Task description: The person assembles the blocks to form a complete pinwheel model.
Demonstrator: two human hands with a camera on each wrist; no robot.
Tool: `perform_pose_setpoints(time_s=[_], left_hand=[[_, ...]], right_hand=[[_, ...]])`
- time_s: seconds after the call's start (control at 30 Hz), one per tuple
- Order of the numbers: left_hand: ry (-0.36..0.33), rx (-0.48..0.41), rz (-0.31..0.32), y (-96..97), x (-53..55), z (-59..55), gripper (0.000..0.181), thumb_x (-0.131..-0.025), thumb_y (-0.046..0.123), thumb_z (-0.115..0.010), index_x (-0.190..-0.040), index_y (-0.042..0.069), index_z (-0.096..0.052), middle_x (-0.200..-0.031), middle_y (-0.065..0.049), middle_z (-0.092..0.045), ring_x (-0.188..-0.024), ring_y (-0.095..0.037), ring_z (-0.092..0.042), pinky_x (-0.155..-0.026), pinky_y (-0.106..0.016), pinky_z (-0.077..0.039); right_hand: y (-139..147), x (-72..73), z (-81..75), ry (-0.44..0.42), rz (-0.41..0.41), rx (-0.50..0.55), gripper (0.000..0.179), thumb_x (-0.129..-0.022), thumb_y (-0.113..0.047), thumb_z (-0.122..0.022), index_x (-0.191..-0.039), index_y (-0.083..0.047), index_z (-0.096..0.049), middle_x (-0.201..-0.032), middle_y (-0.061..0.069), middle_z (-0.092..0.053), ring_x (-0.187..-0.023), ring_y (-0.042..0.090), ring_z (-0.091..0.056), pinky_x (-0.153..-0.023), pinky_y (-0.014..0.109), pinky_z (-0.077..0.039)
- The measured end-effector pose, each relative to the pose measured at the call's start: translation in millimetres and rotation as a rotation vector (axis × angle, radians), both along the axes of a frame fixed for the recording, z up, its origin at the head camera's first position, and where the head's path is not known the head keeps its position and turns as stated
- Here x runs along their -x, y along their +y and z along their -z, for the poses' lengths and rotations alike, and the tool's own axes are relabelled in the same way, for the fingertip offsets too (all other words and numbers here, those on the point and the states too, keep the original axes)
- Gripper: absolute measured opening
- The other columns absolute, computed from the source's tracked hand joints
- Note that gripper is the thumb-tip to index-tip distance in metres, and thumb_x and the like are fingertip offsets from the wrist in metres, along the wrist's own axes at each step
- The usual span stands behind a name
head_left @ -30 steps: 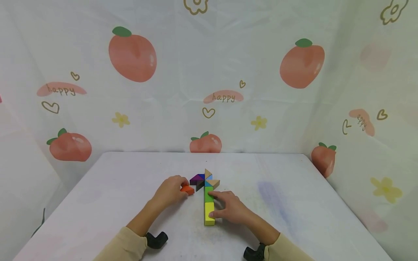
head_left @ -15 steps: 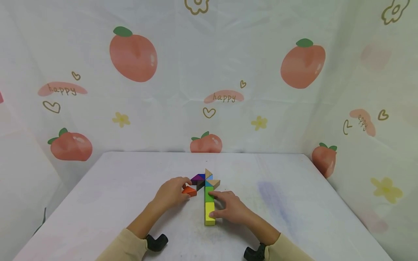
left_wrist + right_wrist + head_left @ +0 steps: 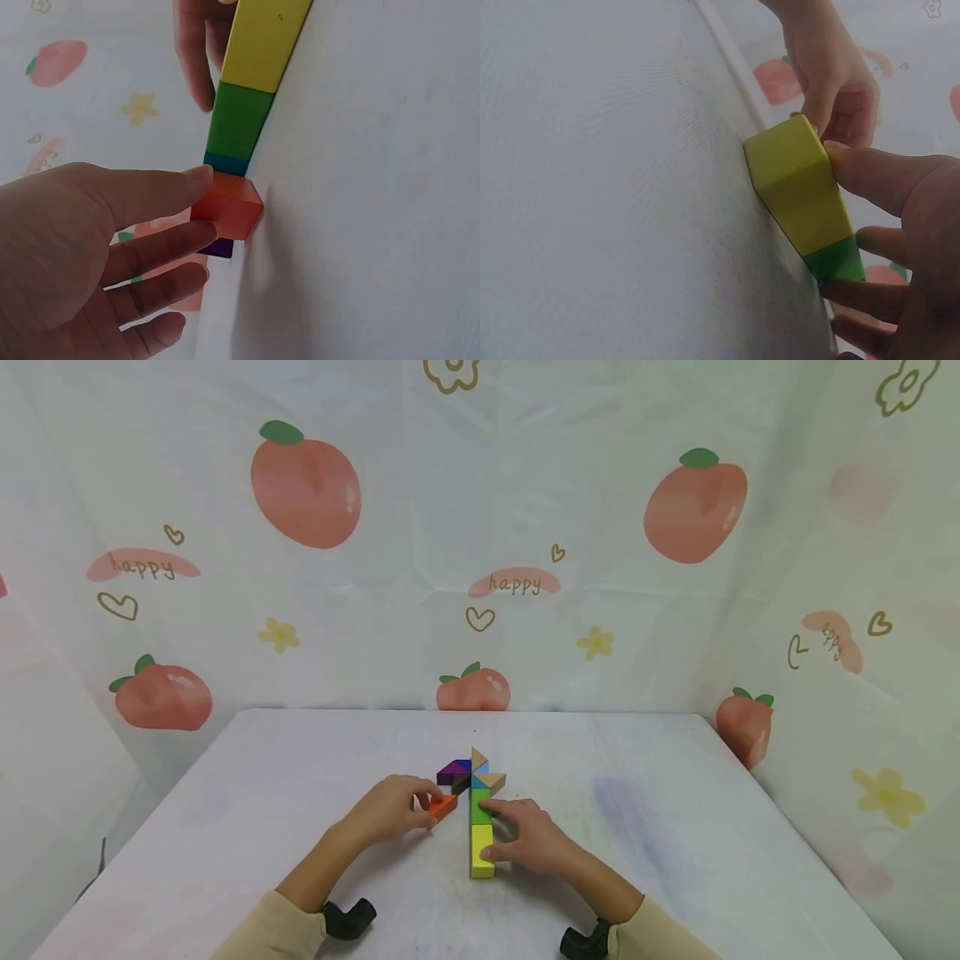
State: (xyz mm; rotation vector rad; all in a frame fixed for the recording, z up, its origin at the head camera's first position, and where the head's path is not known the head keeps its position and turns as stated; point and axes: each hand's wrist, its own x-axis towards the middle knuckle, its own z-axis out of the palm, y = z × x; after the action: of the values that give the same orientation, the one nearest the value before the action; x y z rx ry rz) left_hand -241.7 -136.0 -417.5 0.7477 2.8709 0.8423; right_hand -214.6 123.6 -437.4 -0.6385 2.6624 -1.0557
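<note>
Between thumb and index finger, my left hand (image 3: 386, 810) pinches an orange block (image 3: 445, 807), just left of a green block (image 3: 477, 817). The left wrist view shows the orange block (image 3: 238, 216) tilted, its far part hidden by the fingers. My right hand (image 3: 534, 837) lies along a row of blocks, index fingertip on the green block and thumb touching the yellow block (image 3: 481, 867). Beyond the green block, small pieces fan out: purple (image 3: 450, 769), black (image 3: 461, 785), blue (image 3: 463, 764) and plain wood triangles (image 3: 492, 782).
A white table (image 3: 300, 760) carries everything, its far edge against a hanging cloth (image 3: 375, 635) printed with fruit. A black fitting (image 3: 350, 920) sits at the left wrist and a similar fitting (image 3: 585, 941) at the right.
My left hand has turned the orange block and brought it slightly right and nearer to me. The right hand and the other blocks have stayed in place.
</note>
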Motion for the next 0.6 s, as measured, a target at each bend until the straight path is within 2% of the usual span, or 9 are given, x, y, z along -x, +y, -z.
perform_pose_setpoints(time_s=[0.17,0.33,0.6], left_hand=[[-0.032,-0.025,0.038,5.4,-0.9,2.5,0.038,-0.082,0.02,-0.079,-0.119,0.014,-0.07,-0.086,0.01,-0.064,-0.075,-0.013,-0.053,-0.06,-0.026,-0.049],[-0.02,0.004,0.071,11.5,-1.9,2.7,0.04,-0.084,0.022,-0.078,-0.121,0.014,-0.069,-0.09,0.013,-0.065,-0.08,-0.012,-0.053,-0.067,-0.025,-0.049],[-0.006,0.03,0.096,20.5,-3.8,0.9,0.047,-0.082,0.021,-0.079,-0.127,0.013,-0.066,-0.098,0.007,-0.068,-0.081,-0.013,-0.053,-0.069,-0.027,-0.048]], right_hand=[[1,-0.7,-0.3,0.019,-0.012,0.01,0.07,-0.081,-0.044,-0.077,-0.141,-0.019,-0.052,-0.138,0.004,-0.053,-0.125,0.031,-0.043,-0.102,0.058,-0.035],[2,-1.4,-0.7,0.027,-0.021,0.01,0.07,-0.081,-0.044,-0.077,-0.141,-0.019,-0.052,-0.139,0.004,-0.053,-0.124,0.031,-0.043,-0.101,0.058,-0.035],[0,-0.5,-1.5,-0.006,-0.013,0.001,0.07,-0.081,-0.044,-0.077,-0.142,-0.02,-0.051,-0.139,0.002,-0.052,-0.126,0.031,-0.042,-0.101,0.059,-0.036]])
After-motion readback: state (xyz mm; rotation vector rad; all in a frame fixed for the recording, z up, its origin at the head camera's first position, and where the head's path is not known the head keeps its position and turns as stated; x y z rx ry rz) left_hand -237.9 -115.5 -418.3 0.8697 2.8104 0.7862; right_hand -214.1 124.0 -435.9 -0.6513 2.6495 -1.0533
